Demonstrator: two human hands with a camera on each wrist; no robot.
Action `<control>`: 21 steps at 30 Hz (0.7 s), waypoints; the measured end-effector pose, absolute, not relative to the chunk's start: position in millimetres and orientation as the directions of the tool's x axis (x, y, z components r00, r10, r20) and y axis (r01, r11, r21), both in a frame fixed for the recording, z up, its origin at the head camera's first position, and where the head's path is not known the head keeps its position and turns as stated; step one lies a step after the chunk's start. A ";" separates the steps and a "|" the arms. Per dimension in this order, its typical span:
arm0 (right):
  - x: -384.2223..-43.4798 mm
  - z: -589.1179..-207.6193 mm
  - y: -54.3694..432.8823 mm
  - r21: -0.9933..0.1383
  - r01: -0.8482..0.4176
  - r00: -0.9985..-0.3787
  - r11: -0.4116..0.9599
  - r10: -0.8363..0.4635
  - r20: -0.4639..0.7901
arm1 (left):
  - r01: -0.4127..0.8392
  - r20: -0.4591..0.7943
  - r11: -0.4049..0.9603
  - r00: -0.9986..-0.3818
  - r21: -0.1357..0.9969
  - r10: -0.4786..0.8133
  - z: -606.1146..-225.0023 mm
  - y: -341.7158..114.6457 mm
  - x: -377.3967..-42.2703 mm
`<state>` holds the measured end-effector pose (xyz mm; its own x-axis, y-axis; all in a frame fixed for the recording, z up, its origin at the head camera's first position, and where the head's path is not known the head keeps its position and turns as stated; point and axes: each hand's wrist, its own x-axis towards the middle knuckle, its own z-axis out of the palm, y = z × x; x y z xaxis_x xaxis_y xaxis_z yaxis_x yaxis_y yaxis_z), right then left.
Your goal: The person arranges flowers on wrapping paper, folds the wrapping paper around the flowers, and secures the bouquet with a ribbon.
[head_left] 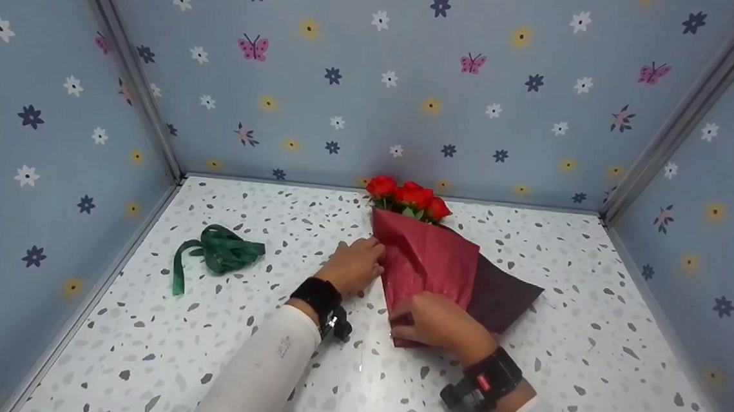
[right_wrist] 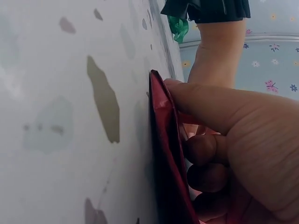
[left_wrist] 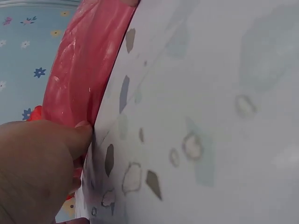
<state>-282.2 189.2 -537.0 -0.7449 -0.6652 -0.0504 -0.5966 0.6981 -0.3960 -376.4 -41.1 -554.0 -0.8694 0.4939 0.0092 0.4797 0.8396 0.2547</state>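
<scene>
One green ribbon bundle (head_left: 227,251) lies at nine o'clock from one red wrapper (head_left: 444,253) on the table (head_left: 176,354); one left hand (head_left: 351,266), gripping or not I cannot tell, touches its nine-o'clock edge. Three-plus roses (head_left: 412,194) top twelve; at six, one right hand (head_left: 443,322) pinches it.

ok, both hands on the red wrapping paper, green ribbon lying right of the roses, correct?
Wrong side: the head view shows the green ribbon left of the roses. The rest holds: left hand and right hand on the red wrapping paper.
</scene>
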 end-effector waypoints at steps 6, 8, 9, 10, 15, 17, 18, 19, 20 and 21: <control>-281.7 -537.2 190.5 -0.403 -0.590 -0.747 0.700 -0.662 -0.057 | 0.440 0.011 0.860 -0.891 0.259 0.453 -553.3 -38.7 -383.7; -281.6 -537.2 191.0 -0.403 -0.590 -0.748 0.700 -0.661 -0.053 | 0.432 0.017 0.861 -0.896 0.268 0.445 -549.5 -37.9 -383.8; -281.5 -537.2 191.2 -0.401 -0.592 -0.748 0.699 -0.662 -0.050 | 0.432 0.024 0.859 -0.896 0.275 0.443 -546.6 -37.8 -383.3; -281.2 -537.3 191.3 -0.400 -0.591 -0.748 0.700 -0.661 -0.051 | 0.432 0.023 0.859 -0.896 0.276 0.443 -544.2 -37.9 -383.3; -280.4 -537.4 192.0 -0.395 -0.593 -0.748 0.701 -0.662 -0.051 | 0.435 0.023 0.854 -0.894 0.286 0.448 -541.3 -37.2 -395.3; -280.7 -537.2 191.7 -0.392 -0.592 -0.749 0.704 -0.661 -0.054 | 0.421 0.004 0.857 -0.898 0.296 0.440 -544.6 -36.2 -405.2; -281.0 -537.1 191.5 -0.389 -0.594 -0.749 0.704 -0.661 -0.054 | 0.410 -0.005 0.862 -0.902 0.299 0.432 -545.7 -35.6 -409.7; -281.5 -537.2 191.3 -0.387 -0.595 -0.748 0.704 -0.662 -0.054 | 0.398 -0.018 0.867 -0.906 0.299 0.422 -546.5 -35.0 -413.5; -281.7 -536.7 191.1 -0.384 -0.595 -0.749 0.706 -0.661 -0.055 | 0.385 -0.032 0.873 -0.910 0.300 0.413 -547.4 -34.5 -417.1; -281.7 -536.2 191.2 -0.378 -0.598 -0.748 0.707 -0.662 -0.053 | 0.377 -0.036 0.876 -0.913 0.301 0.405 -546.6 -33.9 -418.2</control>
<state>-281.7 191.2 -536.2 -0.7480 -0.6617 -0.0527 -0.5984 0.7065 -0.3779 -418.2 -33.9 -546.6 -0.9135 0.4052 -0.0363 0.3766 0.8760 0.3012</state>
